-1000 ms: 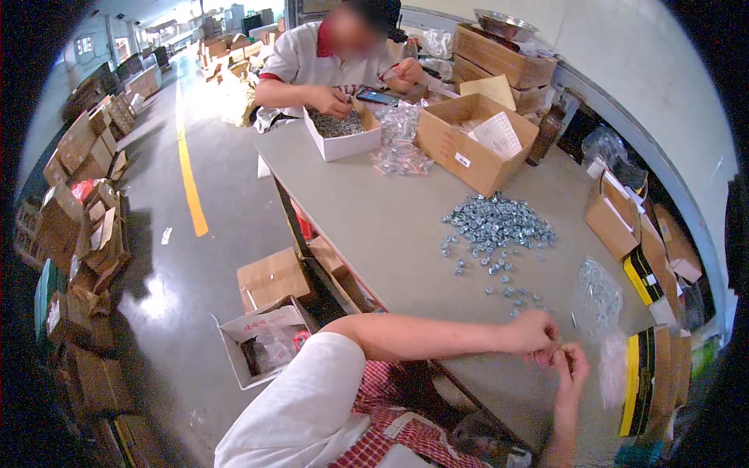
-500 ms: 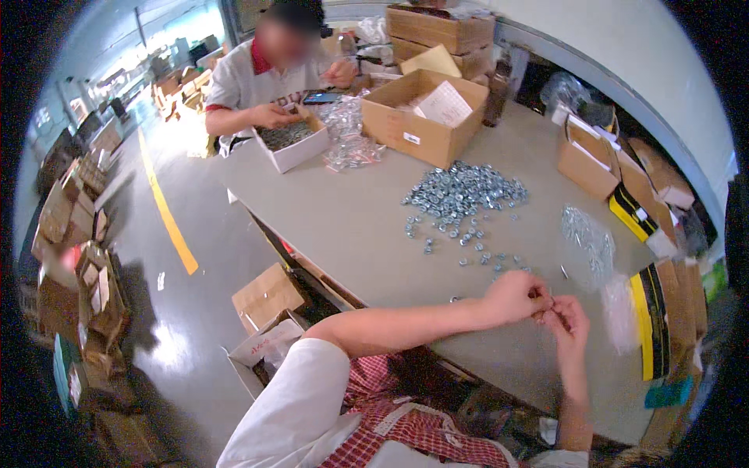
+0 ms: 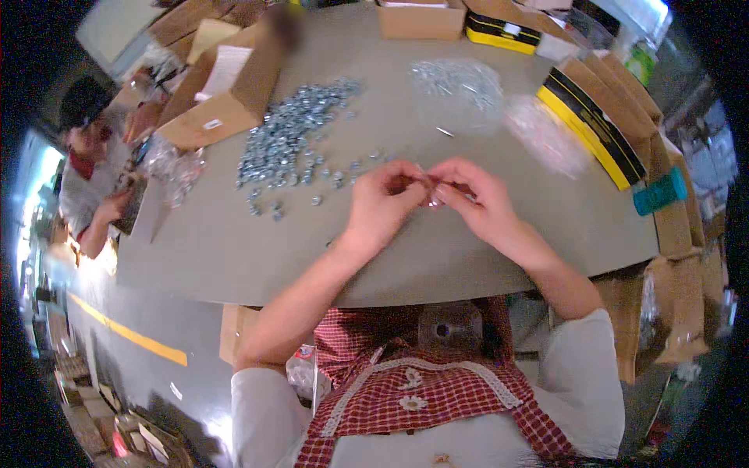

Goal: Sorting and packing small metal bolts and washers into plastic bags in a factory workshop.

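Note:
My left hand [image 3: 384,204] and my right hand [image 3: 480,198] meet above the grey table, fingertips pinched together. Between them is a small clear plastic bag [image 3: 431,201] with a reddish tint, mostly covered by the fingers. Whatever is inside it cannot be made out. Left of my hands spreads a heap of small silvery metal nuts [image 3: 290,129], with several loose ones trailing toward my left wrist. Beyond my hands lies a clear bag of thin metal pieces [image 3: 459,87], and one slim metal pin [image 3: 445,132] rests by itself near it.
Pink-edged clear bags [image 3: 548,137] lie right, beside a black-and-yellow carton [image 3: 591,129] and a teal cylinder [image 3: 660,192]. An open cardboard box [image 3: 209,123] stands at the far left, near a seated co-worker [image 3: 95,183]. The grey table's [image 3: 234,273] near edge runs before me.
My view has swung to the right, so the table now lies squarely before me. Both hands still pinch together, and the small bag between them now shows.

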### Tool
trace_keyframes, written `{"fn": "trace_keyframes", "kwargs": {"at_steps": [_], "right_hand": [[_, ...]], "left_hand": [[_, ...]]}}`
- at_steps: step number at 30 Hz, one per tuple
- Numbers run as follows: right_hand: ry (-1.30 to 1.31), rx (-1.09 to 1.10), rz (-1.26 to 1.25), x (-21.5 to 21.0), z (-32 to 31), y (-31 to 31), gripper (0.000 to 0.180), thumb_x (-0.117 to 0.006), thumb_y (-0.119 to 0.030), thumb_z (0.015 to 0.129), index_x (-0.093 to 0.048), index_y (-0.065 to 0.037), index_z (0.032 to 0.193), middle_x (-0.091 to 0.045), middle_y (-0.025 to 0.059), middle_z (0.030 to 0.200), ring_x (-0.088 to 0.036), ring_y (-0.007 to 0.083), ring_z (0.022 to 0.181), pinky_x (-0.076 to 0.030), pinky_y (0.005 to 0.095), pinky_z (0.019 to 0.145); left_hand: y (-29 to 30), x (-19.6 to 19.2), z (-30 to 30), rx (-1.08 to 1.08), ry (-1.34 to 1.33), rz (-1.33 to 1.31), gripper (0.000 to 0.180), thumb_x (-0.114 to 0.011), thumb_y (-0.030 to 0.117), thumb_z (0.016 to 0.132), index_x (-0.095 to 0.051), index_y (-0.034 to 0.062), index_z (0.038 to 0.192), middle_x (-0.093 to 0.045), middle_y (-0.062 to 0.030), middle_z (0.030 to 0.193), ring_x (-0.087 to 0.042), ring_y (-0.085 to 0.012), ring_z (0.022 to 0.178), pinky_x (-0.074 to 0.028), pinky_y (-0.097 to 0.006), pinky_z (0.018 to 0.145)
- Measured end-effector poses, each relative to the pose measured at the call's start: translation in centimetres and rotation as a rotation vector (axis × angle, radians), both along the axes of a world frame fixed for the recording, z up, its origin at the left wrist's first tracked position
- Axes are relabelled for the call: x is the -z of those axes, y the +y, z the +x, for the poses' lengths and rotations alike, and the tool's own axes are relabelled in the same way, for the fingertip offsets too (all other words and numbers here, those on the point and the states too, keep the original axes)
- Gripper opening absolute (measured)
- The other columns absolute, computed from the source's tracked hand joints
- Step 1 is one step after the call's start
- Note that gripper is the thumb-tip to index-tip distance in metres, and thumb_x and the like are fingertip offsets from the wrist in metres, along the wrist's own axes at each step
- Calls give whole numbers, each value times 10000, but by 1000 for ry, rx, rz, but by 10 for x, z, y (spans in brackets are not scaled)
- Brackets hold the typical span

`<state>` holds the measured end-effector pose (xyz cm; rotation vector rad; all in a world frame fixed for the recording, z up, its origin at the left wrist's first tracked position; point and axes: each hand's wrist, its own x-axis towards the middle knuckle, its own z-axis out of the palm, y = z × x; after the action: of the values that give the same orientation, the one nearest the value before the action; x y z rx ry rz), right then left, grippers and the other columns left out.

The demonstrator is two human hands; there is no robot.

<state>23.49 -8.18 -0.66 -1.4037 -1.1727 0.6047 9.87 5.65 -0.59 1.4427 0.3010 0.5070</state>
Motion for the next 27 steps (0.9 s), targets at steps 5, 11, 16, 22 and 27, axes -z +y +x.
{"fn": "trace_keyframes", "kwargs": {"at_steps": [5, 11, 16, 22, 27], "right_hand": [[-218, 24, 67, 4, 1, -3, 314, -664, -143, 916, -586, -22, 1195, -683, 112, 991, -689, 205, 878, -552, 330, 805], [-348, 61, 90, 0, -5, -6, 333, -685, -147, 883, -600, -47, 1188, -689, 125, 979, -693, 247, 860, -562, 355, 778], [-239, 59, 21, -2, 1, -4, 230, -676, -101, 880, -597, -33, 1085, -668, 111, 909, -670, 213, 821, -538, 344, 739], [-419, 80, -52, -12, -2, -8, 137, -654, -121, 866, -555, -53, 932, -641, 137, 756, -660, 316, 693, -508, 410, 608], [-426, 28, -18, -11, 0, -9, 137, -647, -135, 859, -550, -60, 921, -642, 138, 753, -653, 336, 680, -503, 428, 589]], "left_hand": [[-3, -5, 2, 26, 42, 58, 91, -652, 53, 897, -659, 6, 975, -699, -53, 910, -635, -124, 810, -501, -253, 761], [-5, 4, 1, -28, 94, 219, 83, -654, 73, 924, -652, 2, 967, -695, -47, 909, -635, -119, 819, -507, -263, 768], [-7, 1, 1, -50, 128, 328, 75, -659, 70, 918, -646, 5, 952, -680, -34, 878, -625, -107, 805, -504, -259, 744], [-7, -14, -3, -21, 206, 473, 70, -651, 76, 908, -640, 8, 901, -654, -24, 794, -610, -90, 754, -489, -251, 687], [-11, -8, -5, -82, 168, 688, 103, -645, 111, 886, -635, 12, 857, -626, -35, 691, -576, -87, 648, -478, -272, 596]]}}
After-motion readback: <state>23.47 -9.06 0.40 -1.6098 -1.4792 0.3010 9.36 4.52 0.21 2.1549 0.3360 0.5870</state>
